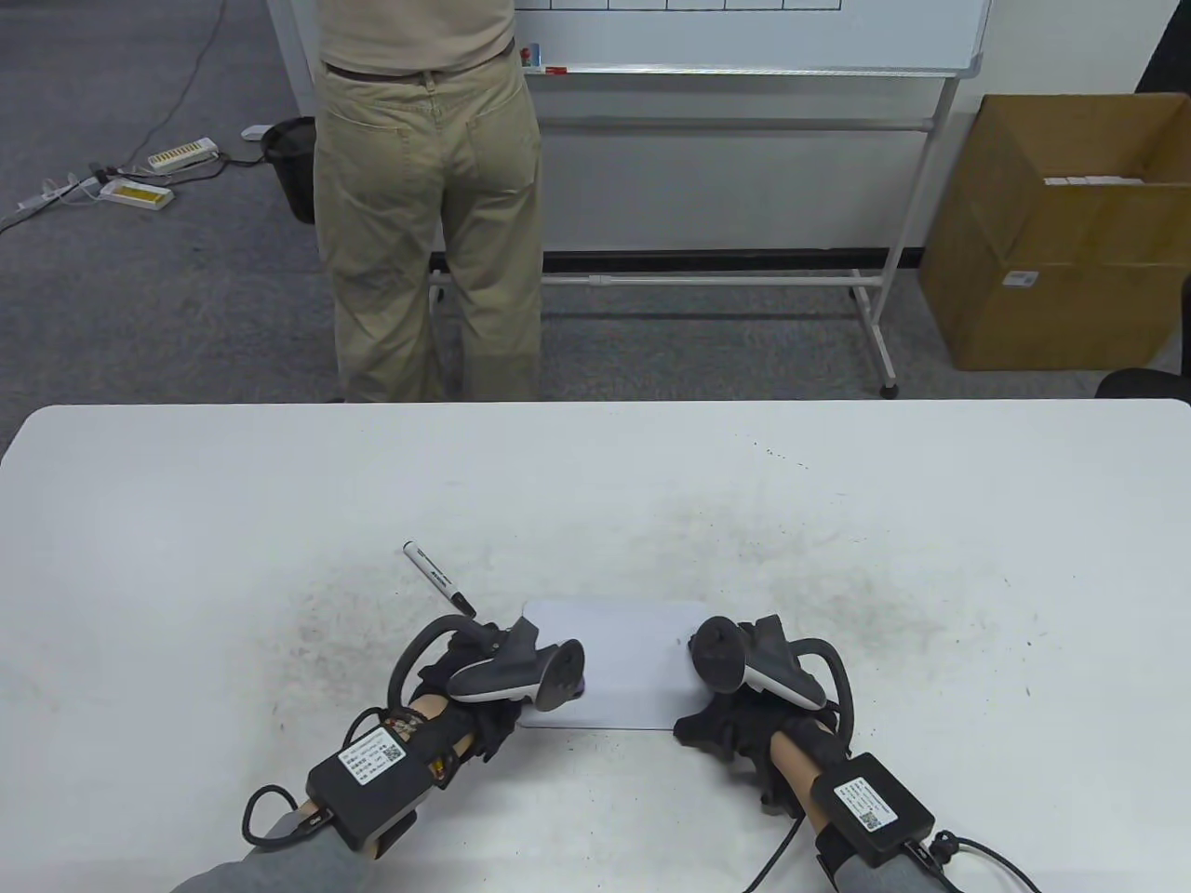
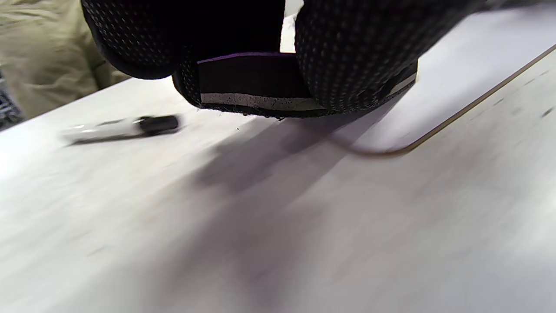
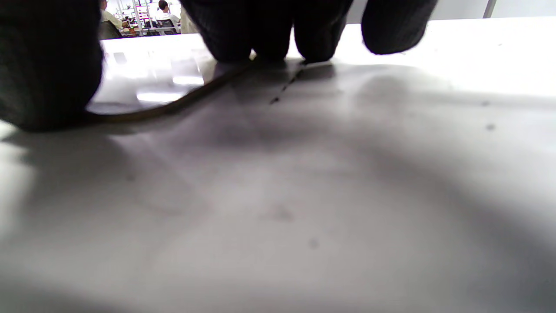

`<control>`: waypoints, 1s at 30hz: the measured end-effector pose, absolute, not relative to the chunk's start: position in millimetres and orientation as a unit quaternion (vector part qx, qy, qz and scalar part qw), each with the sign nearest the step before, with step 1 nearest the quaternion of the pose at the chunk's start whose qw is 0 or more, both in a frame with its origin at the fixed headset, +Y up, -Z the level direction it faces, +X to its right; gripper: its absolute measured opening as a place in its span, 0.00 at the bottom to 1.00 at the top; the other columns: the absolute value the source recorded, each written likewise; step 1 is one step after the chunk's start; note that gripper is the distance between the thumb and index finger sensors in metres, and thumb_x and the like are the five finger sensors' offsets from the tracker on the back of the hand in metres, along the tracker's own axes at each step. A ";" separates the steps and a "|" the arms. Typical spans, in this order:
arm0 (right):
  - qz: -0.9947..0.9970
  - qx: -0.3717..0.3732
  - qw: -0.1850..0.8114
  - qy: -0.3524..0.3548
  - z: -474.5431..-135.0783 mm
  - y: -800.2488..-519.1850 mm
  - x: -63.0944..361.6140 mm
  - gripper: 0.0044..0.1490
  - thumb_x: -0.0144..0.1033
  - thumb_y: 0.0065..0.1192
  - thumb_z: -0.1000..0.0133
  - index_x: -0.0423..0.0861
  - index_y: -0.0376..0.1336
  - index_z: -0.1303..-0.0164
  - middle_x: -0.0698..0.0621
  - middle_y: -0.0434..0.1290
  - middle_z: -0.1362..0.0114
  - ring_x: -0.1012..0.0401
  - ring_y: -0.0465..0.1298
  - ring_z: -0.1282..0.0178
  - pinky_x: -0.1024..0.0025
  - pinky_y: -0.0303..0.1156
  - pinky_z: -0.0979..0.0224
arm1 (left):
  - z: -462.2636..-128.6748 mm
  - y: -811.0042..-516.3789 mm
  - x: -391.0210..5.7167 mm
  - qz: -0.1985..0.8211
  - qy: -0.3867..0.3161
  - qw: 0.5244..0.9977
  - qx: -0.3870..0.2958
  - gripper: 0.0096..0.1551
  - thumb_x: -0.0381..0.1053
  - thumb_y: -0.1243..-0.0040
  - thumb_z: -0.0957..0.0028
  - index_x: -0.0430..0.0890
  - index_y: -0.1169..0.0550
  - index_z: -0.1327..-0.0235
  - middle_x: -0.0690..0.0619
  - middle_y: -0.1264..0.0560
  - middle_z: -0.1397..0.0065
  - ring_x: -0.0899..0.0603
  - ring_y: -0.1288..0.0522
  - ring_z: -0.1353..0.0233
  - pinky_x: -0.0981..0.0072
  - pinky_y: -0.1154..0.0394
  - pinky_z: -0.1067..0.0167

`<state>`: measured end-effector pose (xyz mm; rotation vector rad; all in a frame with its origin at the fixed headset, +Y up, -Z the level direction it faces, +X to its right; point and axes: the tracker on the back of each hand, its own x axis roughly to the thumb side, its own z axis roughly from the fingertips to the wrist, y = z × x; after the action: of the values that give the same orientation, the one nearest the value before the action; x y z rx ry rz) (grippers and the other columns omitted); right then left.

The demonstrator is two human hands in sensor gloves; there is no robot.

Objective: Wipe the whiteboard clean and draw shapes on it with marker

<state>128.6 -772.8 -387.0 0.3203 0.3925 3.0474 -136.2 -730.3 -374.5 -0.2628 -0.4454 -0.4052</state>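
A small white whiteboard [image 1: 619, 651] lies flat on the table near its front edge. My left hand [image 1: 488, 688] sits at the board's left corner. In the left wrist view its fingers [image 2: 356, 52] grip a dark eraser [image 2: 256, 89] with a pale felt strip, held just over the whiteboard [image 2: 443, 78]. My right hand [image 1: 730, 712] rests at the board's right corner; its fingertips [image 3: 269, 34] and thumb [image 3: 43, 69] press down along the edge of the whiteboard [image 3: 147, 82]. A capped black-and-white marker [image 1: 437, 579] lies loose on the table, up-left of the left hand, and shows as the marker [image 2: 121, 127].
A person in khaki trousers [image 1: 428, 214] stands beyond the table's far edge, facing a large wheeled whiteboard [image 1: 744, 37]. An open cardboard box [image 1: 1051, 233] stands on the floor at the right, a black bin [image 1: 288, 158] and power strips at the left. The tabletop [image 1: 837, 521] is scuffed.
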 end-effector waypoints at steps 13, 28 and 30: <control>0.986 0.104 0.021 0.130 -386.7 -772.5 128.1 0.63 0.69 0.71 0.66 0.52 0.54 0.23 0.51 0.53 0.14 0.49 0.58 0.12 0.41 0.59 0.21 | -370.8 -718.5 -229.2 -0.140 -0.095 0.982 -0.085 0.36 0.53 0.35 0.60 0.63 0.31 0.34 0.45 0.32 0.22 0.37 0.25 0.26 0.43 0.26 0.32; 0.985 0.101 0.022 0.135 -386.0 -772.6 127.9 0.63 0.69 0.71 0.65 0.53 0.53 0.22 0.51 0.53 0.14 0.49 0.57 0.12 0.42 0.60 0.21 | -381.6 -739.4 -345.4 -0.052 0.129 0.988 -0.060 0.35 0.57 0.35 0.61 0.62 0.28 0.34 0.45 0.30 0.23 0.38 0.23 0.28 0.44 0.25 0.34; 0.985 0.101 0.022 0.135 -386.0 -772.5 127.9 0.63 0.69 0.71 0.65 0.53 0.53 0.22 0.51 0.53 0.14 0.49 0.57 0.12 0.42 0.60 0.21 | -383.3 -745.9 -352.5 -0.049 0.138 0.987 -0.063 0.35 0.57 0.35 0.61 0.62 0.28 0.35 0.45 0.30 0.23 0.38 0.23 0.28 0.44 0.25 0.34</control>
<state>127.9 -772.5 -386.0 0.3118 0.4198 3.0539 -352.5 -745.9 -383.3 -0.1273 0.2778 -0.0982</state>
